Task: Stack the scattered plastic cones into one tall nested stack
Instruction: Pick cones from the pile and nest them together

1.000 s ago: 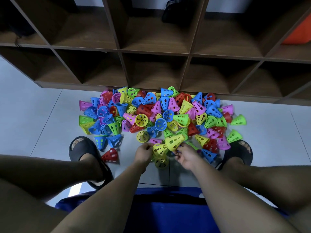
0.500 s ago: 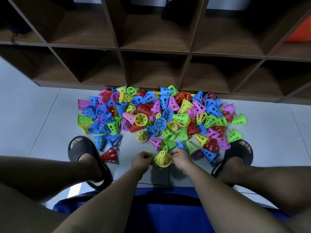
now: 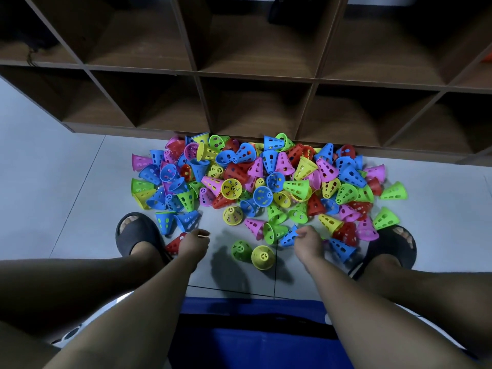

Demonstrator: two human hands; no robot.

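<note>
- Here, both forearms are stretched from the bottom of the frame up toward the middle, over a grey tiled floor [image 3: 53, 198].
- The left hand [image 3: 195, 243] is seen left of centre, fingers curled loosely inward with thumb and fingertips close together; nothing is seen held in it, and whether it is fully closed cannot be told.
- A red cone [image 3: 175, 243] lies just beside that hand, partly hidden by it, next to the left sandal [image 3: 135, 230].
- The right hand [image 3: 306, 242] is seen right of centre, likewise curled, knuckles up; its fingertips are turned away, so a grip cannot be judged.
- A blue cone [image 3: 288, 237] lies at its fingertips; contact cannot be confirmed.
- Between the hands, low in the middle, a green cone [image 3: 241, 250] and a yellow cone [image 3: 263, 257] are stood side by side, touching, narrow ends up.
- The cone pile [image 3: 266, 179] is spread across the centre of the frame, unstacked, in mixed colours.
- A brown cubby shelf [image 3: 255, 78] fills the top of the frame, with the pile against its base.
- The right sandal [image 3: 391, 243] is seen at the pile's lower right edge.
</note>
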